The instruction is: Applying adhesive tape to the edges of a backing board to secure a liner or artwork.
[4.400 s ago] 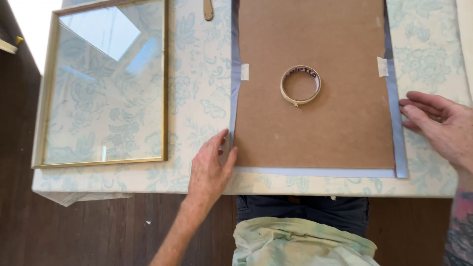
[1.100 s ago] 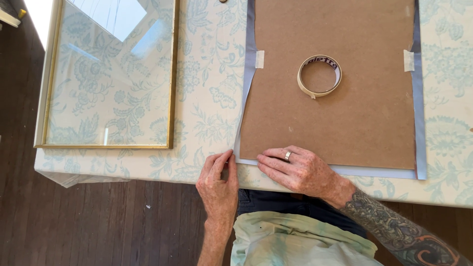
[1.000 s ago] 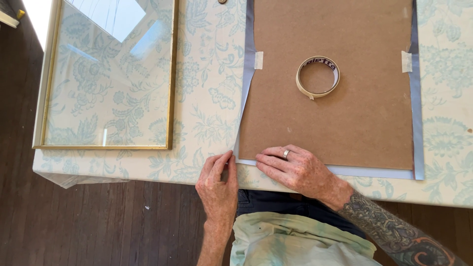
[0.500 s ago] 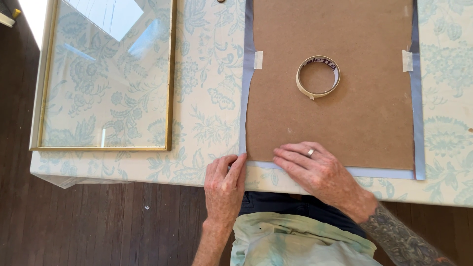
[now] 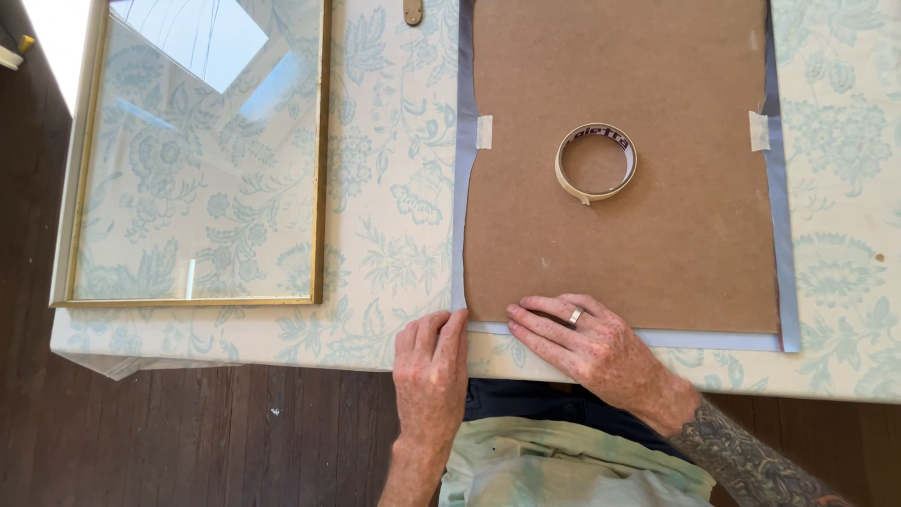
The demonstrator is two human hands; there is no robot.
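A brown backing board (image 5: 619, 244) lies on a pale blue-grey sheet (image 5: 777, 244) whose edges show around it. Two small tape tabs hold the board to the sheet at the left and right edges. A nearly used-up roll of masking tape (image 5: 595, 161) rests on the board's middle. My left hand (image 5: 430, 371) lies flat at the sheet's near-left corner, fingertips on its edge. My right hand (image 5: 587, 343), with a ring, presses flat on the board's near edge just beside it. Neither hand holds anything.
A gold-framed pane of glass (image 5: 192, 160) lies flat at the left of the table, which is covered by a pale floral cloth (image 5: 394, 207). A small tan object (image 5: 412, 11) pokes in at the top edge. Dark wooden floor (image 5: 188, 432) lies below the table's near edge.
Since 4.4 s ago my right hand came from the sheet's right edge to the near-left corner. In the last second the curled left edge of the sheet has been flattened straighter against the board.
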